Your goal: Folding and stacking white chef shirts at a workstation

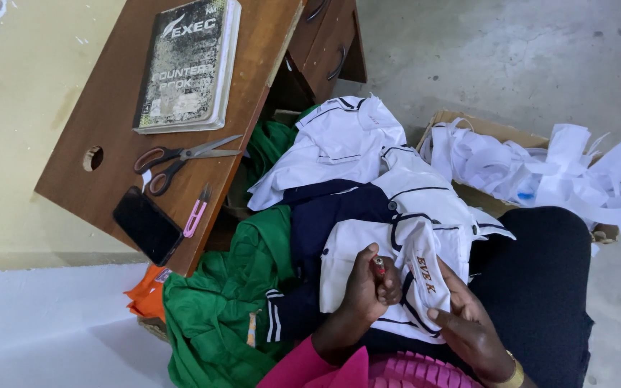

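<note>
White shirt [397, 251] with dark trim lies on lap, atop navy and green clothes [217, 302]. Left hand [368, 284] pinches small red tool [379, 266] closed against fabric. Right hand [468, 323] grips shirt's folded edge. Scissors [181, 158], phone [146, 225] on desk [109, 100].

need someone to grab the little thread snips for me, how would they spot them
Look at the brown wooden desk, at its near edge. There, between the black phone and the long steel scissors, lie the small thread snips, the only pink-handled tool there.
</note>
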